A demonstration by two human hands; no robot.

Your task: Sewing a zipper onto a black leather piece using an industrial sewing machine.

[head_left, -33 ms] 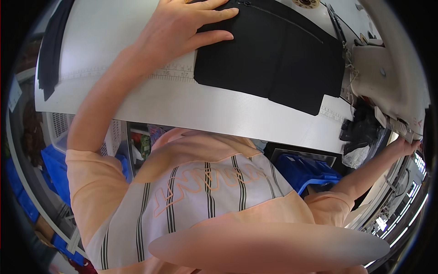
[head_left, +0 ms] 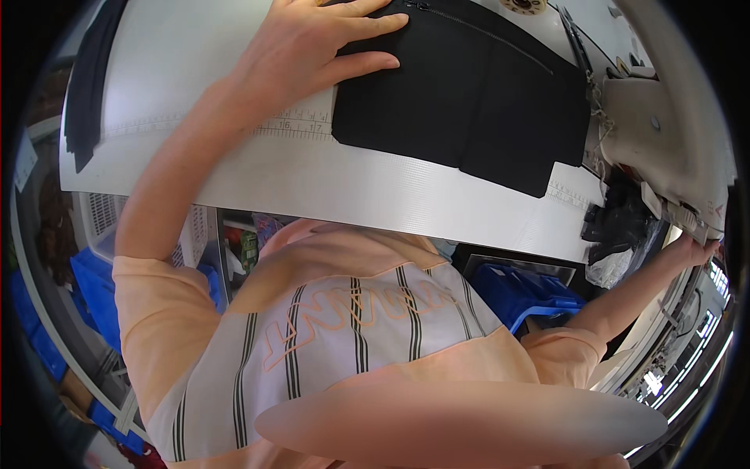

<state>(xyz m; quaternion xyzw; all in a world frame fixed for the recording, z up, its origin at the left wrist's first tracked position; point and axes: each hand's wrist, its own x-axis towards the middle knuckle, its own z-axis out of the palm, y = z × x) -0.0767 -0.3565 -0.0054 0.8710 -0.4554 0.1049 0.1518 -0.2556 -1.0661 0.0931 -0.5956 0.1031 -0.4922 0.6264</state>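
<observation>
My left hand (head_left: pixel 312 39) lies with fingers stretched and spread over the left edge of a black fabric panel (head_left: pixel 422 102). A zipper (head_left: pixel 500 43) runs slantwise across the upper part of this panel, which rests flat on the white sewing table (head_left: pixel 328 184). At its right side the panel meets the pale sewing machine (head_left: pixel 644 117). Far to the right, my right hand (head_left: pixel 691 252) is at the machine's near end with its fingers curled in; what they grip is hidden.
Dark fabric strips (head_left: pixel 94 78) lie at the table's left. A printed ruler scale (head_left: pixel 293 125) runs along the tabletop. Black scraps (head_left: pixel 621 219) and clear plastic (head_left: pixel 609 270) sit below the machine. Under the table are a blue bin (head_left: pixel 523 293) and a white basket (head_left: pixel 101 215).
</observation>
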